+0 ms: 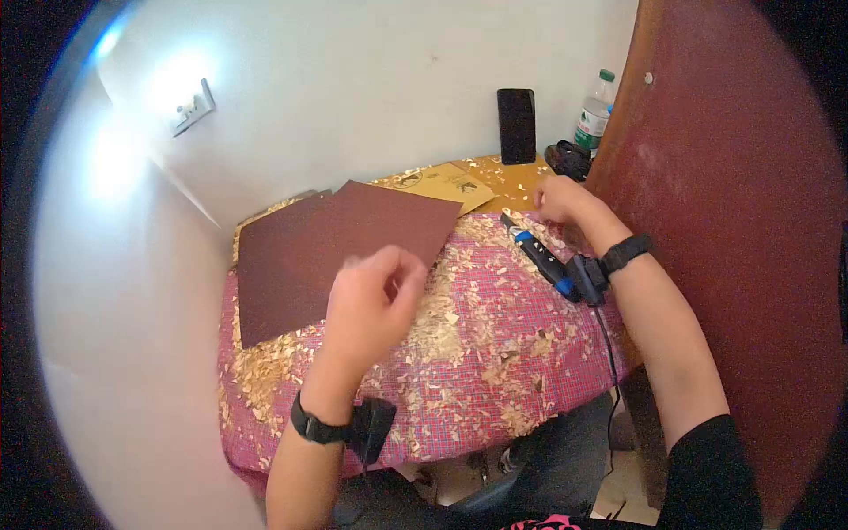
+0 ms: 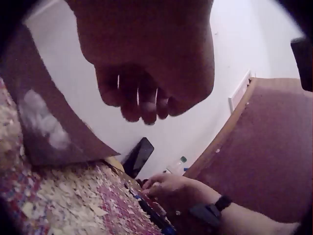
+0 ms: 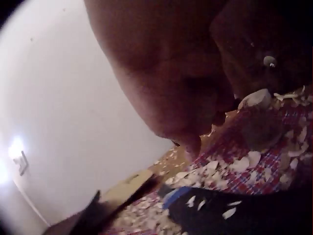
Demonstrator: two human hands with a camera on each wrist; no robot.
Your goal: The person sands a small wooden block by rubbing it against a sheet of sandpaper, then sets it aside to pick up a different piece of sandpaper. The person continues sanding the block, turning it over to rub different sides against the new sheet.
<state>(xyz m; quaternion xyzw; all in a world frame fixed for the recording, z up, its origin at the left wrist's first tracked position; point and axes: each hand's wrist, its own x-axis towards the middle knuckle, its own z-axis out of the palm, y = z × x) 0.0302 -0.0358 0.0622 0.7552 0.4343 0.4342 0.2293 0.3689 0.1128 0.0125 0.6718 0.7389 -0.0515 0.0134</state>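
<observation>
My left hand [image 1: 375,300] hovers over the front edge of dark brown sandpaper sheets [image 1: 296,256], its fingers loosely bent and nothing in them. In the left wrist view its fingers [image 2: 146,105] hang with slits of light between them. At the back right, my right hand [image 1: 570,201] reaches down to the shavings on the cloth, fingers bent. A pale wooden piece [image 3: 257,98] shows beside it in the right wrist view; I cannot tell whether the fingers hold anything. A black and blue utility knife [image 1: 546,263] lies just in front of that hand, shavings on its handle.
Wood shavings [image 1: 446,331] cover the checked pink cloth [image 1: 565,389]. A yellow printed sheet [image 1: 446,184] lies behind the sandpaper. A phone [image 1: 517,125] leans on the wall, near a black object [image 1: 568,159] and a bottle [image 1: 594,115]. A red-brown board [image 1: 733,221] borders the right side.
</observation>
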